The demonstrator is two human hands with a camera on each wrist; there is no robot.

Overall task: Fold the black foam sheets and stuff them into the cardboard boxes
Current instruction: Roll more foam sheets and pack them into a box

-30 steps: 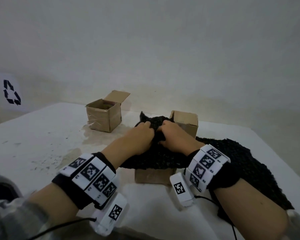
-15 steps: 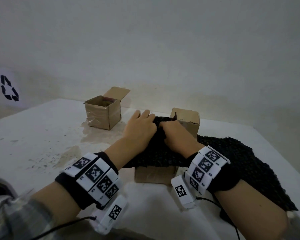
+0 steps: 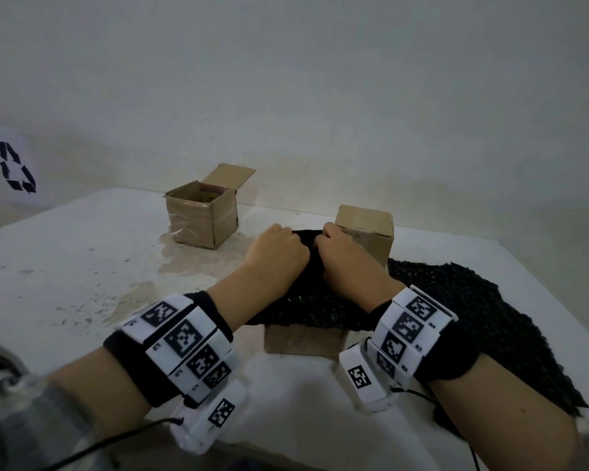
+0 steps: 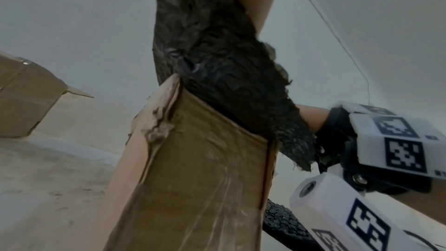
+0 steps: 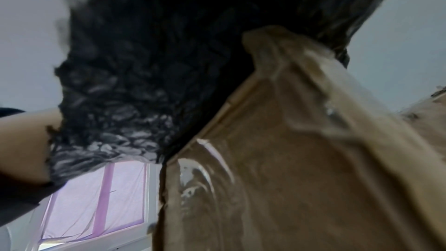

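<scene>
A black foam sheet (image 3: 323, 309) is bunched over the top of the near cardboard box (image 3: 303, 341), hanging over its front rim. My left hand (image 3: 278, 251) and right hand (image 3: 342, 258) sit side by side on top, fingers curled down into the foam. Both wrist views look up the box wall (image 4: 193, 178) (image 5: 289, 159) at foam (image 4: 217, 54) (image 5: 156, 64) spilling over the rim. A second foam sheet (image 3: 473, 321) lies flat on the table to the right, under my right forearm. Fingertips are hidden in the foam.
A second open cardboard box (image 3: 201, 215) stands at the back left, flap raised. The near box's rear flap (image 3: 364, 222) stands up behind my hands. The white table (image 3: 65, 266) is stained near the middle. A wall runs close behind.
The foam peak that stuck up behind my hands has been pushed down. My left hand spread its fingers forward, then curled them back onto the foam. Both hands sit lower over the box.
</scene>
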